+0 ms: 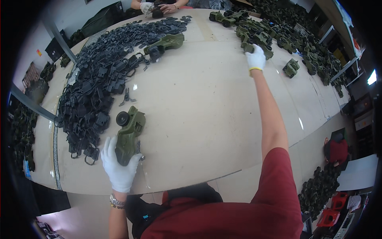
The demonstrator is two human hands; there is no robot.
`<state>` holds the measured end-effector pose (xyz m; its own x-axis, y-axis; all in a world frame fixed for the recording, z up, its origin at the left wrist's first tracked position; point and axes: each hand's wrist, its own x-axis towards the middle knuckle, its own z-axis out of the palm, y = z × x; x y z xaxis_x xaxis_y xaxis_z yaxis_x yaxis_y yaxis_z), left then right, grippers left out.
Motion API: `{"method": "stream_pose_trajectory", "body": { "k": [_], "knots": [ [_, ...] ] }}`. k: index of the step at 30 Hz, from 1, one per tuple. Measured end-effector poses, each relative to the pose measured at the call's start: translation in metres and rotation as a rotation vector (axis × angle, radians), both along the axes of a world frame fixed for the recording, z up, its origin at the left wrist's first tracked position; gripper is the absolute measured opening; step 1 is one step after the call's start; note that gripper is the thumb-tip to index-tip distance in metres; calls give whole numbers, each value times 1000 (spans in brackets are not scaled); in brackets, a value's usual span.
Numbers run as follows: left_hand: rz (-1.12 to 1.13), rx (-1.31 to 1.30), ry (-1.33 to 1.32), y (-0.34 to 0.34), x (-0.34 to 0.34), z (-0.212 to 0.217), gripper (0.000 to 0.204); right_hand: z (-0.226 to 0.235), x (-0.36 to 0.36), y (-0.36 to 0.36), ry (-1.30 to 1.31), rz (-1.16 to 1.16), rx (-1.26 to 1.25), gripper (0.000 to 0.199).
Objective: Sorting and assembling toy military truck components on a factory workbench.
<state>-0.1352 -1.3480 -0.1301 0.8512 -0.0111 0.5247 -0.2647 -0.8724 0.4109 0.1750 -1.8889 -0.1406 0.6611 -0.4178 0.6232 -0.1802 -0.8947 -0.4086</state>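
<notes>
My left hand, in a white glove, lies around the near end of an olive-green toy vehicle. The thumb is on the right side of that body and the fingers are on its left. A black wheel shows at the toy's far left. My right arm stretches forward, and its white-gloved right hand grips a green toy vehicle at the near edge of a cluster of such toys. The glove partly hides where the fingers meet it.
A large heap of black plastic parts covers the table's left. Another green vehicle body lies by it. One small green toy vehicle stands at right, near a long pile of similar ones. Across the table, another person's hands hold a dark piece.
</notes>
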Motion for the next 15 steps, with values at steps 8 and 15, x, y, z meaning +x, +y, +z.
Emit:
{"method": "stream_pose_trajectory", "body": {
  "k": [8,15],
  "knots": [
    [3,151,-147,9,0,-30,42,5,72,-79,485,23,-319,69],
    [4,163,-160,7,1,-30,40,14,76,-69,606,-123,-282,79]
  ]
}}
